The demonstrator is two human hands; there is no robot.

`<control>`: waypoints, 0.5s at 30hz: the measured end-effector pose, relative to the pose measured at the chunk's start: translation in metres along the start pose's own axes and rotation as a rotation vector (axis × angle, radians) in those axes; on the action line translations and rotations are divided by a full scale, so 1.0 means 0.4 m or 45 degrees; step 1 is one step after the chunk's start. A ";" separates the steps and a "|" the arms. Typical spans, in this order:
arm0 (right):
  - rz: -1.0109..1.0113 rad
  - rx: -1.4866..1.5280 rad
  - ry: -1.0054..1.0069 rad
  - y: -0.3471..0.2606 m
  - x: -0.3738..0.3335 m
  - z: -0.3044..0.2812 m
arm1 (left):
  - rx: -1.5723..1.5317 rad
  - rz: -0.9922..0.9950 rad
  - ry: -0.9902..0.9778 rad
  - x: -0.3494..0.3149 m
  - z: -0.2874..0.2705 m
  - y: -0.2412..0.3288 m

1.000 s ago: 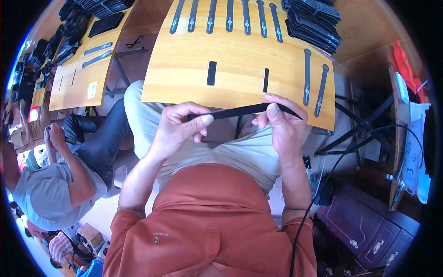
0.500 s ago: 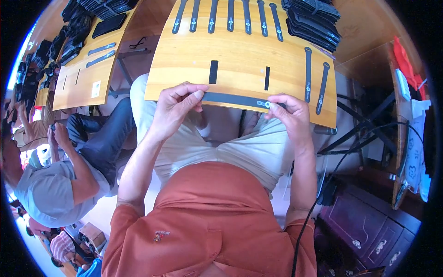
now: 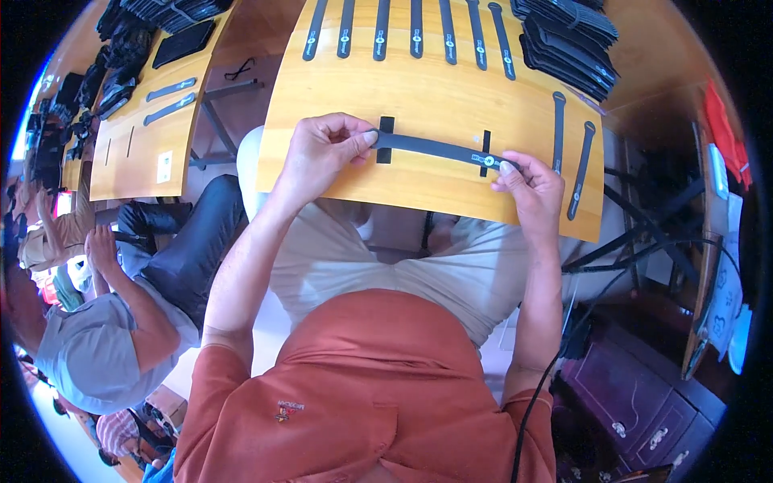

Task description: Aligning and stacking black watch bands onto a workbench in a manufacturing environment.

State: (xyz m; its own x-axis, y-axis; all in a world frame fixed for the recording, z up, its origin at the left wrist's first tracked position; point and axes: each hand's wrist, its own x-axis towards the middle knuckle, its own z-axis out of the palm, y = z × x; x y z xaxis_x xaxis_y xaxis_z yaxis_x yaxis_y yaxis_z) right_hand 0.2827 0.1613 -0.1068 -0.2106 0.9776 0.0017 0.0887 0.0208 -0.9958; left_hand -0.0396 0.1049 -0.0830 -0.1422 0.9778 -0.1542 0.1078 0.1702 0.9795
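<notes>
The person's left hand (image 3: 332, 154) is closed in a pinch, thumb against the bent fingers, on one end of a flat, dark grey, fabric-like strap (image 3: 435, 147), and the right hand (image 3: 531, 187) pinches the same strap near its other end, where a pale printed mark with a round emblem shows just beside the thumb. The strap runs between the two hands over the near part of a light yellow wooden table (image 3: 322, 101), sloping slightly down toward the right and bowing a little. In this view it passes across two short, black, upright strips on the tabletop, the wider left strip (image 3: 385, 156) beside the left fingertips and the narrower right strip (image 3: 486, 141) near the right hand (whether the strap touches either of them, I cannot tell). Farther back, seven dark grey straps (image 3: 416, 28) lie side by side in a row, each with a pale mark near its rounded near end. Two more dark grey straps with slotted far ends (image 3: 558, 129) lie along the table's right side, well apart from the row. At the far right corner stands a thick stack of black, flat pieces (image 3: 568, 60). To the left, another light wooden table (image 3: 109, 183) bears two dark straps (image 3: 170, 109) and a small white rectangular label (image 3: 164, 167); a co-worker in a grey shirt (image 3: 101, 350) sits near it.
</notes>
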 end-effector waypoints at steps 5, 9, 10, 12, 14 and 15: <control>0.025 -0.155 0.030 0.006 0.042 0.011 | 0.107 -0.023 -0.002 0.041 -0.014 0.000; 0.026 -0.242 0.056 0.003 0.056 0.018 | 0.187 -0.044 -0.005 0.062 -0.015 -0.003; 0.030 -0.239 0.053 0.001 0.058 0.020 | 0.189 -0.049 -0.003 0.066 -0.014 -0.007; -0.016 -0.371 0.064 -0.007 0.060 0.024 | 0.273 -0.071 0.023 0.074 -0.013 -0.017; -0.023 -0.403 0.088 -0.012 0.058 0.028 | 0.332 -0.080 0.014 0.079 -0.013 -0.019; -0.035 -0.438 0.116 -0.011 0.058 0.028 | 0.389 -0.083 0.004 0.082 -0.012 -0.019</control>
State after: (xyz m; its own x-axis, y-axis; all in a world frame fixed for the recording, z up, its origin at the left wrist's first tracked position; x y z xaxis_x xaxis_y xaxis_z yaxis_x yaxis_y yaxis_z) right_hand 0.2664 0.1815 -0.1036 -0.1309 0.9900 0.0517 0.4101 0.1016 -0.9064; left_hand -0.0499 0.1349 -0.0949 -0.1612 0.9634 -0.2144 0.3890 0.2617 0.8833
